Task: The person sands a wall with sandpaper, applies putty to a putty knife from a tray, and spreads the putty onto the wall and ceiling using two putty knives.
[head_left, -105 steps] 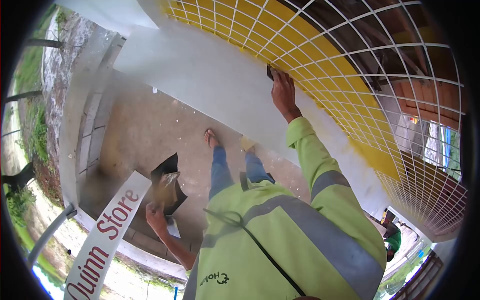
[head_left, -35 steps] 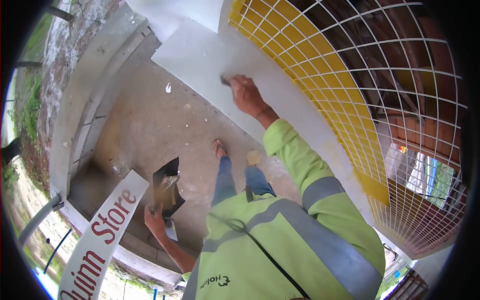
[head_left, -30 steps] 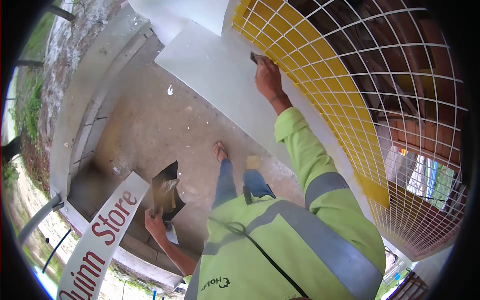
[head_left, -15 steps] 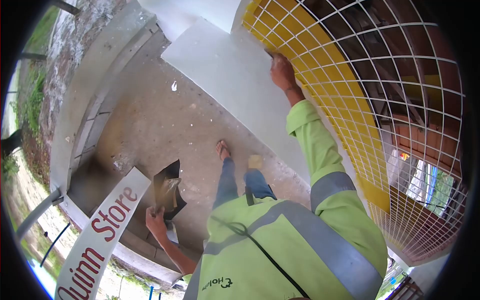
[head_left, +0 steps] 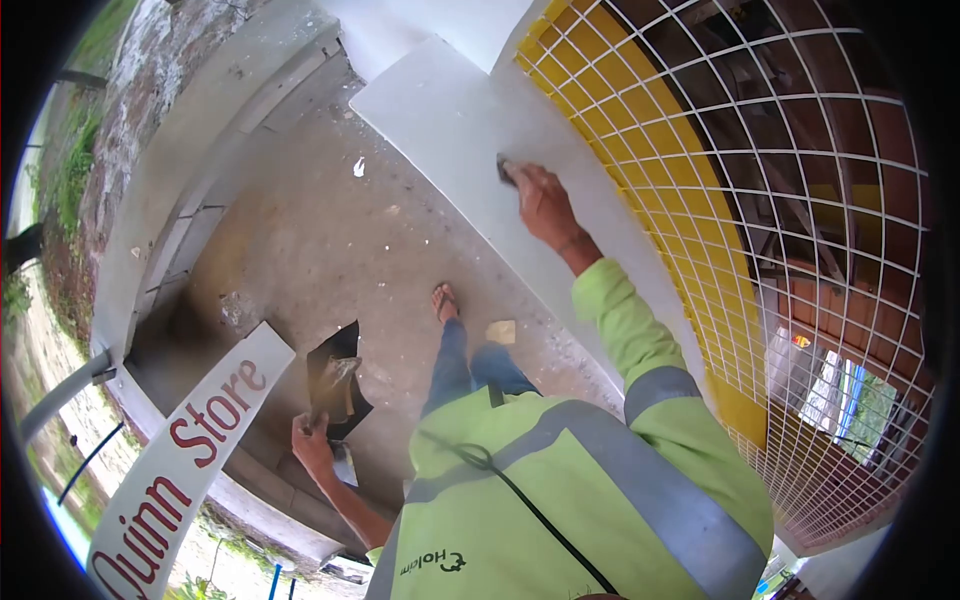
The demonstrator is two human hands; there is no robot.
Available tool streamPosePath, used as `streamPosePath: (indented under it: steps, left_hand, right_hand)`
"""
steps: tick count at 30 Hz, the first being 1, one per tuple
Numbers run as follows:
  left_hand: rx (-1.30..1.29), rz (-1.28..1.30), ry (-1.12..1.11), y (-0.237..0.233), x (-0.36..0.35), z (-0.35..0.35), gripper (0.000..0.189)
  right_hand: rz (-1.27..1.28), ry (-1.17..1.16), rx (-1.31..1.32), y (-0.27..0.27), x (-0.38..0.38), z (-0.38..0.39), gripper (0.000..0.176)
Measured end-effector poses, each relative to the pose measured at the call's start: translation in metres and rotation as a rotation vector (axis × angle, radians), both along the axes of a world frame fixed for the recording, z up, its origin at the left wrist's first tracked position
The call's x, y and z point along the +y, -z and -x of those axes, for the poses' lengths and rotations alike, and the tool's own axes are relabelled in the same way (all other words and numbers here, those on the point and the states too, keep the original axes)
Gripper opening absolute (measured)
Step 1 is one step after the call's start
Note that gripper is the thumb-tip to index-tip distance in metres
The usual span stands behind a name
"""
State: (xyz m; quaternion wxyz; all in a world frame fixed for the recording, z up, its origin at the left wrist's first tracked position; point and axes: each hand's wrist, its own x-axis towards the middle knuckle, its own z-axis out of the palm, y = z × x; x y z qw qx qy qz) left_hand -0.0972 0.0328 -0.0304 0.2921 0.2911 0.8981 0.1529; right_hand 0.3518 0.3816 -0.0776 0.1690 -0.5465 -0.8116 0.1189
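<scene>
My right hand (head_left: 545, 205) is closed on a small dark flat piece (head_left: 506, 170), held over the smooth pale grey ledge (head_left: 445, 130); its exact kind I cannot tell. Lower left, my left hand (head_left: 312, 443) pinches the near end of a thin brown and black sheet (head_left: 335, 385), which overlaps the floor in this view. Close to that hand, a small whitish piece (head_left: 343, 465) shows beneath the sheet.
White wire mesh (head_left: 800, 200) over a yellow strip (head_left: 660, 150) lines the ledge's right side. A "Quinn Store" sign (head_left: 190, 450) stands at left, near a low wall (head_left: 170, 220). A tan scrap (head_left: 501, 331) lies on the dusty floor (head_left: 320, 230) near my feet.
My right hand has moved away from the mesh edge, left and down over the ledge, with the dark piece in it. My left hand stays nearly where it was.
</scene>
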Motion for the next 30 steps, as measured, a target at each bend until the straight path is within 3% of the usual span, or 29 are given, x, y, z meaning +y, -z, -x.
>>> streamPosePath:
  steps: [3, 6, 10, 15, 18, 22, 24, 26, 27, 28, 30]
  left_hand:
    - [-0.017, 0.014, -0.024, 0.006, -0.011, 0.002, 0.041]
    - [-0.015, 0.03, -0.005, 0.004, -0.008, 0.006, 0.039]
    - [-0.003, 0.027, -0.005, -0.018, 0.009, -0.001, 0.037]
    - [-0.001, -0.052, -0.03, -0.002, 0.009, 0.001, 0.037]
    - [-0.001, -0.033, 0.019, 0.005, 0.017, -0.004, 0.034]
    - [-0.002, -0.065, -0.029, -0.01, 0.037, -0.014, 0.028]
    - [-0.002, -0.064, -0.03, -0.014, 0.039, -0.01, 0.032]
    - [0.013, -0.053, -0.012, -0.014, 0.046, -0.008, 0.039]
    - [0.021, -0.061, -0.031, -0.017, 0.051, -0.009, 0.039]
    - [0.029, -0.07, -0.039, -0.022, 0.058, -0.009, 0.039]
    - [0.045, -0.081, -0.022, -0.033, 0.067, -0.006, 0.04]
  right_hand:
    - [-0.063, -0.066, -0.031, -0.009, -0.045, 0.011, 0.046]
    - [-0.265, -0.034, -0.151, 0.003, -0.017, -0.004, 0.042]
    - [-0.207, -0.15, -0.048, 0.001, 0.023, -0.014, 0.046]
    - [-0.24, -0.165, -0.057, 0.009, -0.008, -0.014, 0.038]
    - [-0.175, -0.01, 0.036, 0.006, 0.045, 0.012, 0.037]
    - [-0.149, 0.339, 0.081, -0.001, 0.081, -0.012, 0.036]
    - [0.059, 0.441, -0.083, 0.012, 0.098, -0.015, 0.026]
    - [-0.064, 0.22, -0.028, 0.012, 0.089, 0.025, 0.019]
    - [-0.06, 0.097, -0.008, 0.019, 0.077, 0.045, 0.025]
    - [0.074, 0.017, -0.016, 0.002, 0.065, 0.062, 0.027]
    - [0.384, 0.07, 0.128, -0.022, 0.068, 0.061, 0.029]
